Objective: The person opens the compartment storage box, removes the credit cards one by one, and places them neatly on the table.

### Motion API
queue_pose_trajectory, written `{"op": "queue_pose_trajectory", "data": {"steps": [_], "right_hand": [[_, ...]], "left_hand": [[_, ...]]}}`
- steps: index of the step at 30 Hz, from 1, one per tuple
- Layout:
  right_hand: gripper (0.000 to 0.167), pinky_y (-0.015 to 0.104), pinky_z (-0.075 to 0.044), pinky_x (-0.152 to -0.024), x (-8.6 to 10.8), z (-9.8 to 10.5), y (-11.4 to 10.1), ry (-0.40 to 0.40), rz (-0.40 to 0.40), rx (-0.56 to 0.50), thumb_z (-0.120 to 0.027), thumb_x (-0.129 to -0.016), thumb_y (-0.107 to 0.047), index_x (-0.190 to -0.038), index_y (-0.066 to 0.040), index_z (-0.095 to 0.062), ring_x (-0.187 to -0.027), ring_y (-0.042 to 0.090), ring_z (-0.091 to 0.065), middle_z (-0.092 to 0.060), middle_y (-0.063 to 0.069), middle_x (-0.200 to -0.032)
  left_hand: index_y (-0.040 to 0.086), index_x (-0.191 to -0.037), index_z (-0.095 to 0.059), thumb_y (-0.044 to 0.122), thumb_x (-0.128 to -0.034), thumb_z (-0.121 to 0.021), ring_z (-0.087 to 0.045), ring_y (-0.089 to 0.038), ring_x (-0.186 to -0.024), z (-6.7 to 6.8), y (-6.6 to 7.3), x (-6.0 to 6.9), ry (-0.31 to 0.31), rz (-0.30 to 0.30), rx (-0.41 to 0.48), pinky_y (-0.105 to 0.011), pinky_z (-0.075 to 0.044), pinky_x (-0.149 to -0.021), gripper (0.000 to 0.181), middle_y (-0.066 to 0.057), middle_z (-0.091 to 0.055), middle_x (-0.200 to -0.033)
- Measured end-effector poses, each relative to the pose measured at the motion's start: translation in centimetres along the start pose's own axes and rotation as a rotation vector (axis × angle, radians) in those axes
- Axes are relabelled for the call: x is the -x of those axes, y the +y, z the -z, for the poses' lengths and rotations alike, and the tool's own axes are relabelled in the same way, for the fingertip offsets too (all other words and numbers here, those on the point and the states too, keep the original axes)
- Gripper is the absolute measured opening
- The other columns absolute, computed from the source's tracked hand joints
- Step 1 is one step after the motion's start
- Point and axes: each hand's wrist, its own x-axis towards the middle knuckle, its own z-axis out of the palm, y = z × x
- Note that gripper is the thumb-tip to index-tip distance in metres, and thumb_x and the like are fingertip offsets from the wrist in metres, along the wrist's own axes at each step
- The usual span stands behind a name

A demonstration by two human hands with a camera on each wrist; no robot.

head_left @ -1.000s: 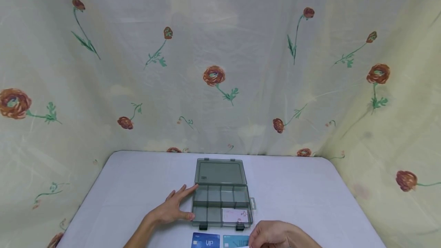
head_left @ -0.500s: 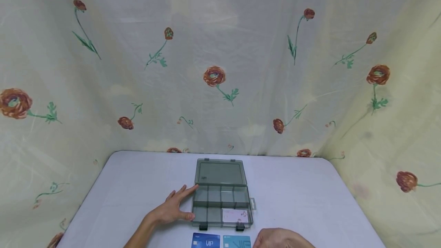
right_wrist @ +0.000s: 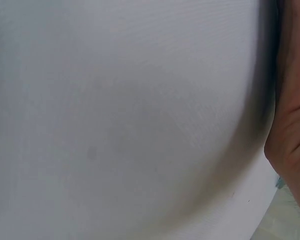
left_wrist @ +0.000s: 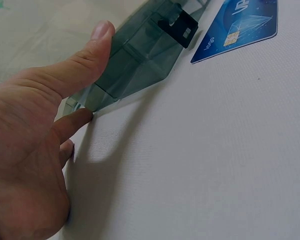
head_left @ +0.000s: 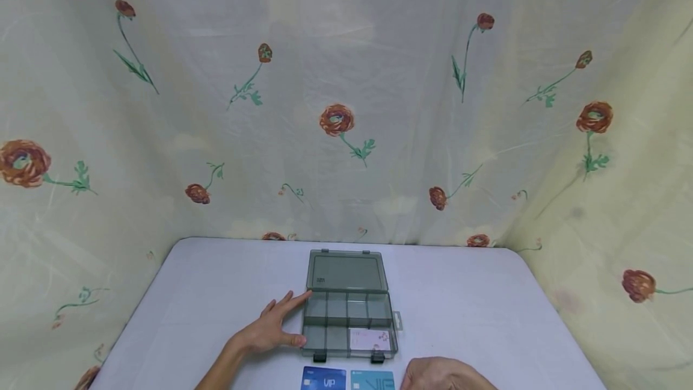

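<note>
In the head view a grey-green translucent compartment box (head_left: pixel 337 338) lies on the table with its lid (head_left: pixel 348 272) swung back. One front compartment holds a pink-white card (head_left: pixel 370 339) with a floral print. My left hand (head_left: pixel 266 330) spreads its fingers along the box's left side, thumb and forefinger at its edge. In front of the box lie a dark blue VIP card (head_left: pixel 323 379) and a teal card (head_left: pixel 372 380). Right of the teal card is my right hand (head_left: pixel 445 374), its fingers cut off by the frame; the right wrist view shows only part of that hand.
The white table (head_left: pixel 476 300) reaches back to a flower-printed curtain (head_left: pixel 400 155), which also hangs at both sides. Two dark latches (head_left: pixel 377 356) stick out at the box's front, and a hanging tab (head_left: pixel 397 320) juts from its right side.
My right hand has drawn back toward the front edge of the view, off the teal card. A whitish edge seen at its fingers earlier is out of sight. The left hand stays put.
</note>
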Motion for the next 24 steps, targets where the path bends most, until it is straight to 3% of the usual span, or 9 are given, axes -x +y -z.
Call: {"op": "queue_pose_trajectory", "data": {"steps": [1, 5, 10, 12, 14, 16, 20, 22, 24], "right_hand": [[0.005, 0.012, -0.046, -0.050, -0.3, 0.1, -0.3, 0.023, -0.079, 0.021, -0.069, -0.079, -0.007, -0.076, -0.009, -0.073, -0.059, -0.002, -0.052, -0.068, -0.006, -0.073], [0.004, 0.012, -0.049, -0.049, -0.9, 0.6, -0.6, 0.028, -0.138, 0.109, -0.076, -0.077, -0.005, -0.076, -0.008, -0.076, -0.057, -0.001, -0.055, -0.071, -0.001, -0.073], [0.008, 0.014, -0.049, -0.053, -0.6, 2.2, -1.8, -0.059, 0.005, 0.265, -0.070, -0.087, -0.006, -0.090, -0.005, -0.077, -0.059, -0.002, -0.055, -0.071, -0.007, -0.076], [0.010, 0.016, -0.050, -0.055, -0.2, 3.3, -2.8, -0.044, 0.100, 0.289, -0.066, -0.093, -0.007, -0.096, -0.004, -0.075, -0.062, 0.001, -0.056, -0.070, -0.007, -0.078], [0.011, 0.019, -0.049, -0.054, 0.1, 4.2, -3.8, 0.041, 0.181, 0.287, -0.062, -0.097, -0.009, -0.099, -0.003, -0.071, -0.063, 0.004, -0.055, -0.066, -0.006, -0.077], [0.016, 0.021, -0.046, -0.052, 0.2, 5.0, -4.6, 0.194, 0.262, 0.319, -0.063, -0.099, -0.015, -0.104, -0.002, -0.069, -0.062, 0.006, -0.052, -0.062, -0.003, -0.078], [0.042, 0.022, -0.042, -0.057, -0.6, 5.8, -5.2, 0.508, 0.360, 0.549, -0.070, -0.096, -0.025, -0.134, -0.010, -0.062, -0.074, 0.013, -0.048, -0.056, 0.006, -0.099], [0.063, 0.023, -0.042, -0.061, -1.2, 6.0, -5.1, 0.578, 0.369, 0.656, -0.075, -0.092, -0.026, -0.149, -0.017, -0.049, -0.081, 0.017, -0.048, -0.051, 0.011, -0.113], [0.079, 0.023, -0.041, -0.065, -1.7, 6.2, -4.6, 0.588, 0.370, 0.736, -0.078, -0.089, -0.027, -0.157, -0.019, -0.037, -0.085, 0.020, -0.046, -0.047, 0.015, -0.122]], "left_hand": [[0.024, -0.160, -0.030, 0.041, -0.0816, -0.082, -0.003, -0.043, -0.153, 0.0, 0.0, 0.0, 0.000, 0.001, -0.002, -0.068, 0.009, -0.117, 0.096, -0.015, -0.023, -0.165], [0.024, -0.160, -0.030, 0.040, -0.0817, -0.082, -0.003, -0.043, -0.153, 0.0, 0.0, 0.0, 0.003, 0.002, -0.006, -0.068, 0.009, -0.117, 0.095, -0.015, -0.024, -0.165], [0.023, -0.160, -0.030, 0.040, -0.0819, -0.082, -0.003, -0.043, -0.153, 0.0, 0.2, 0.0, -0.002, 0.002, 0.002, -0.068, 0.009, -0.117, 0.095, -0.015, -0.024, -0.165], [0.023, -0.160, -0.030, 0.040, -0.0817, -0.082, -0.003, -0.043, -0.153, 0.1, 0.2, 0.1, 0.000, 0.003, 0.004, -0.068, 0.009, -0.117, 0.095, -0.015, -0.024, -0.165], [0.023, -0.160, -0.031, 0.040, -0.0815, -0.083, -0.003, -0.043, -0.153, 0.1, 0.2, 0.1, 0.002, 0.003, 0.008, -0.068, 0.009, -0.116, 0.095, -0.016, -0.024, -0.165], [0.023, -0.160, -0.031, 0.040, -0.0816, -0.083, -0.003, -0.043, -0.153, 0.1, 0.2, 0.1, 0.003, 0.003, 0.008, -0.068, 0.010, -0.116, 0.095, -0.016, -0.023, -0.165], [0.023, -0.160, -0.030, 0.040, -0.0820, -0.082, -0.003, -0.043, -0.153, 0.0, 0.1, 0.1, -0.001, -0.001, 0.004, -0.068, 0.010, -0.117, 0.095, -0.015, -0.024, -0.165], [0.023, -0.160, -0.030, 0.040, -0.0822, -0.082, -0.003, -0.043, -0.153, 0.0, 0.0, 0.1, -0.002, -0.003, 0.003, -0.068, 0.010, -0.117, 0.095, -0.015, -0.024, -0.165], [0.023, -0.160, -0.030, 0.040, -0.0823, -0.082, -0.003, -0.043, -0.153, 0.0, 0.0, 0.1, -0.003, -0.006, 0.002, -0.068, 0.009, -0.116, 0.095, -0.015, -0.024, -0.165]]}}
